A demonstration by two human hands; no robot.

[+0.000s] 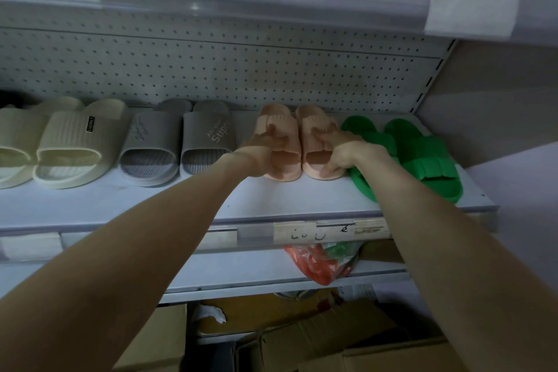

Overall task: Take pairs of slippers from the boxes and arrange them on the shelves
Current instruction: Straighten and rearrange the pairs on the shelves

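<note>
My left hand [265,145] and right hand [347,154] each grip one of the peach slippers [315,146] by strap and toe, mid-frame on the shelf [271,199] between grey pair [205,133] and green pair [422,154]; likely light, squashy foam.

I am looking at a pale grey metal shelf board [271,199] that is carrying four pairs in one row, all toes pointing to the front edge. At the left, cream ribbed rubber slippers [72,145] are lying side by side. Next to them, grey rubber slippers with pale lettering [178,142] are sitting close together. Then peach-pink rubber slippers [288,157] are standing side by side, and bright green ruffled rubber slippers [422,157] are lying just beside them, near the right end. Below, I am seeing a lower grey shelf board [211,269] that is holding a clear plastic bag with red and green contents [323,263].
</note>
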